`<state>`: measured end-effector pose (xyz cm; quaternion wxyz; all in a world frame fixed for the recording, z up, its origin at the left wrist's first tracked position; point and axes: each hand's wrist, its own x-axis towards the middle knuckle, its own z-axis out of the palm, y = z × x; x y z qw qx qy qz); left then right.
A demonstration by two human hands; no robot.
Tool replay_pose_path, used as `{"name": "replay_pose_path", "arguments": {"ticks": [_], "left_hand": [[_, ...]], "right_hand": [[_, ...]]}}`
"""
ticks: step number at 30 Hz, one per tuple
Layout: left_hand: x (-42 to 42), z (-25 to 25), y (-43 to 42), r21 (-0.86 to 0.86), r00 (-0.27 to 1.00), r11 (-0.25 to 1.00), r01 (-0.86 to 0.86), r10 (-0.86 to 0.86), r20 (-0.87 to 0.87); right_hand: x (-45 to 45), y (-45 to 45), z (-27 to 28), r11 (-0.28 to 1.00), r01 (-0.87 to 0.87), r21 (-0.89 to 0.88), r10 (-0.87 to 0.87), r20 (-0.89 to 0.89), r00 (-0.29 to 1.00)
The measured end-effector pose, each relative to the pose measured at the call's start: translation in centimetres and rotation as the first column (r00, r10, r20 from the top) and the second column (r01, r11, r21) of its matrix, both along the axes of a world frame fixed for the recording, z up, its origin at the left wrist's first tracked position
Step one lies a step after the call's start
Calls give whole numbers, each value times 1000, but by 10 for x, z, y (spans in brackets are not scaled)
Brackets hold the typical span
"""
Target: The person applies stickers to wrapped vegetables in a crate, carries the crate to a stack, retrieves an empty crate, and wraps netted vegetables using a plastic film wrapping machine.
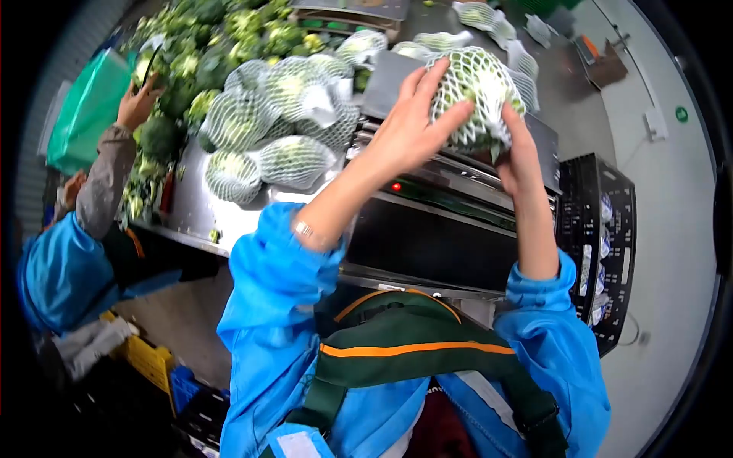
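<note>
A head of broccoli in a white foam net (475, 95) is held up over the metal-topped machine (435, 237). My left hand (416, 114) lies against its left side, fingers spread over the net and thumb across the front. From the right, my right hand (522, 156) grips it with bent fingers, partly behind it. Green stalk or leaf shows at the bottom of the net. Left of my hands, several more netted broccoli heads (294, 88) are piled on the metal table (195, 210).
Loose broccoli (206, 53) is heaped at the back left. A co-worker's hand (137, 103) reaches into it beside a green bag (88, 111). Further netted heads (523, 72) lie behind the machine. A black crate (603, 244) stands at the right; a yellow crate (145, 362) is low at left.
</note>
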<state>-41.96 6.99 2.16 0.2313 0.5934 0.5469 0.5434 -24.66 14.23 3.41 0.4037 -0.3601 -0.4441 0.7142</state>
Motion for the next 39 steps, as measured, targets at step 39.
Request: {"name": "replay_pose_path", "arguments": {"ticks": [39], "left_hand": [[0,-55,20,-40,675,990,139,-124,-727]], "right_hand": [[171,30,-46,505,-635,585,-304,809,504]]}}
